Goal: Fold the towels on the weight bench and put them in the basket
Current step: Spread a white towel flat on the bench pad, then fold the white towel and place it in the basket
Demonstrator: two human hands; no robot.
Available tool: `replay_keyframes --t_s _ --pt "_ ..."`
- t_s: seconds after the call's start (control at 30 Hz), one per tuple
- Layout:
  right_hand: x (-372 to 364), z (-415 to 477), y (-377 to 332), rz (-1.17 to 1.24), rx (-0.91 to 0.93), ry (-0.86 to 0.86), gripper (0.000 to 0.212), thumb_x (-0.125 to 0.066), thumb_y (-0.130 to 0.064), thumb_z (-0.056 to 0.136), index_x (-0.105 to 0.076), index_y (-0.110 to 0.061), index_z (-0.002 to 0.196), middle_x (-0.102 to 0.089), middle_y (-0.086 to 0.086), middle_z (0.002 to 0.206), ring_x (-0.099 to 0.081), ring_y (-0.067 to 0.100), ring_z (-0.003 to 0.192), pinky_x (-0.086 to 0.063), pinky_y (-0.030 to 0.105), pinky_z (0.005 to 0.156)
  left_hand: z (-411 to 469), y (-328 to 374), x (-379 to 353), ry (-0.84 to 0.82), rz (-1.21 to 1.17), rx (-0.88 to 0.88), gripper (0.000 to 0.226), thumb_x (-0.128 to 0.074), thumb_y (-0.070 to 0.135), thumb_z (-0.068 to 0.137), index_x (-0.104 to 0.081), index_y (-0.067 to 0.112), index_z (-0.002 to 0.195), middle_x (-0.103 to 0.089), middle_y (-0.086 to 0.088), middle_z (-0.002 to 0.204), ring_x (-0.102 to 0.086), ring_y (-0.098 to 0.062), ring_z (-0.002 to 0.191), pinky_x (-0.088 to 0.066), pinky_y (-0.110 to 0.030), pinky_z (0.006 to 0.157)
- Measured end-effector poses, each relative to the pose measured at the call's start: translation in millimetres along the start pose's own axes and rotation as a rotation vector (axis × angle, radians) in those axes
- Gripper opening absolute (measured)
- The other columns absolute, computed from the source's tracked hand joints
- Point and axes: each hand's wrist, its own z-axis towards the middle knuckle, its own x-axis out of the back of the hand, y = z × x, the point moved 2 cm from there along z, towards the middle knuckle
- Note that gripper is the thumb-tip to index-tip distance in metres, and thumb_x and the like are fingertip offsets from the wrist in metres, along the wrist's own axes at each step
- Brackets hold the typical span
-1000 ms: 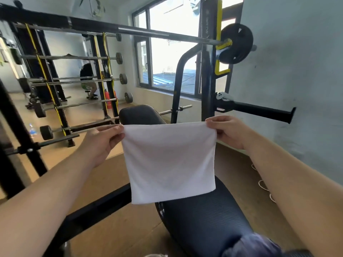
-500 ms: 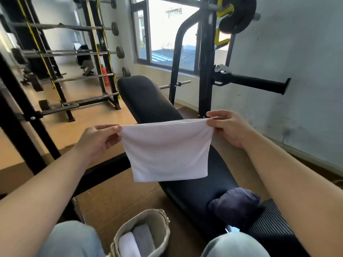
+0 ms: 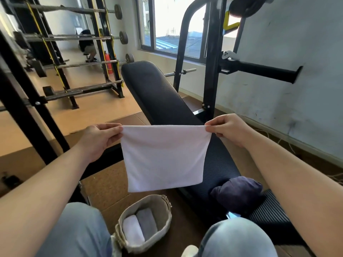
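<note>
The left hand (image 3: 98, 140) and right hand (image 3: 230, 132) each pinched an upper corner of the white towel (image 3: 163, 158), which hung flat over the worktop (image 3: 157, 93). A dark towel (image 3: 239, 193) lay bunched on the worktop, near right. The basket (image 3: 164, 202), on the floor below, held two folded towels (image 3: 139, 225). Both forearms extended forward.

Wall (image 3: 297, 43): pale grey-blue plaster, right side; scuffed and marked low down.
Floor (image 3: 89, 112): tan wood-look boards, sunlit toward the far left; darker brown panels nearer.
Window (image 3: 167, 25): dark frame, far wall; blue roof outside, strong daylight coming in.
Barbell rack (image 3: 104, 52): left; black uprights with yellow strips, several bars across in tiers.
Frame post (image 3: 213, 52): black upright near the right wall; black side bar (image 3: 259, 71) juts out level.
Weight plate (image 3: 246, 4): black, top edge, partly cut off.
Extinguisher (image 3: 109, 64): red, behind the rack.
</note>
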Motion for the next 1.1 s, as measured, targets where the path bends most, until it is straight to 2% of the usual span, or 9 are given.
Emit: replay_keyframes --t_s 0.13,0.3,0.4,0.5,0.63,0.73,0.87,1.0,1.1 --pt "-3 0 6 -0.056 -0.044 -0.057 0.01 -0.082 -0.015 0.085 -0.081 -0.022 0.092 -0.076 0.002 0.092 -0.065 0.014 0.079 -0.053 0.021 0.067 0 -10 7 0.044 0.178 -0.115 0.009 -0.078 0.013 0.087 -0.075 0.014 0.096 -0.075 -0.006 0.097 -0.073 -0.021 0.091 -0.061 -0.027 0.077" --pt "-10 -1 20 -0.307 -0.136 -0.182 0.015 -0.079 -0.009 0.087 -0.082 -0.022 0.094 -0.074 -0.001 0.095 -0.07 0.016 0.086 -0.058 0.021 0.066 -9 -21 6 -0.079 0.619 -0.278 0.014 -0.071 0.022 0.095 -0.072 0.026 0.109 -0.074 0.005 0.097 -0.076 -0.013 0.08 -0.059 -0.03 0.08" --pt "-12 -2 28 -0.278 -0.131 -0.13 0.007 -0.08 -0.018 0.087 -0.081 -0.024 0.091 -0.075 0.0 0.095 -0.072 0.019 0.089 -0.063 0.027 0.074 -13 -28 3 -0.026 0.783 -0.308 0.013 -0.061 0.03 0.102 -0.072 0.023 0.102 -0.075 0.006 0.09 -0.074 -0.007 0.071 -0.052 -0.023 0.069" --pt "-20 -10 32 -0.079 -0.16 -0.2 0.01 -0.079 -0.023 0.089 -0.077 -0.018 0.098 -0.076 0.002 0.1 -0.072 0.015 0.091 -0.063 0.029 0.078 -12 -36 3 0.072 0.897 -0.332 0.023 -0.051 0.034 0.106 -0.067 0.018 0.107 -0.072 0.002 0.088 -0.069 -0.014 0.078 -0.042 -0.024 0.064" --pt "-37 -19 39 0.34 -0.29 -0.217 0.014 -0.072 -0.019 0.095 -0.069 -0.009 0.104 -0.075 0.012 0.1 -0.072 0.023 0.087 -0.058 0.044 0.089 -11 -48 8 0.129 0.847 -0.323 0.02 -0.055 0.034 0.104 -0.067 0.019 0.11 -0.07 0.0 0.096 -0.067 -0.025 0.089 -0.051 -0.035 0.073" --pt "-59 -22 44 0.49 -0.373 -0.102 0.01 -0.069 -0.017 0.097 -0.067 -0.01 0.104 -0.075 0.013 0.097 -0.075 0.025 0.083 -0.062 0.043 0.079 -16 -55 3 0.202 0.767 -0.294 0.019 -0.06 0.031 0.102 -0.068 0.019 0.113 -0.069 0.004 0.095 -0.069 -0.024 0.088 -0.058 -0.04 0.078" --pt "-97 -27 46 0.463 -0.367 0.046 0.009 -0.066 -0.013 0.097 -0.066 -0.006 0.103 -0.075 0.016 0.093 -0.077 0.025 0.073 -0.062 0.038 0.061 -26 -66 -13 0.23 0.671 -0.28 0.018 -0.062 0.028 0.101 -0.067 0.017 0.114 -0.069 0.003 0.093 -0.072 -0.018 0.075 -0.063 -0.041 0.071" --pt "-132 -32 52 0.411 -0.325 0.082 0.01 -0.066 -0.015 0.093 -0.067 -0.008 0.099 -0.074 0.017 0.096 -0.076 0.031 0.082 -0.065 0.047 0.066 -37 -81 -26 0.236 0.597 -0.203 0.014 -0.065 0.027 0.1 -0.068 0.018 0.11 -0.072 -0.002 0.093 -0.074 -0.015 0.068 -0.064 -0.033 0.067" --pt "-154 -36 52 0.323 -0.266 0.06 0.007 -0.068 -0.019 0.092 -0.068 -0.013 0.095 -0.074 0.012 0.095 -0.076 0.029 0.083 -0.065 0.048 0.067 -46 -95 -33 0.173 0.545 -0.11 0.013 -0.067 0.026 0.099 -0.068 0.02 0.11 -0.073 -0.003 0.095 -0.075 -0.015 0.074 -0.065 -0.033 0.069"
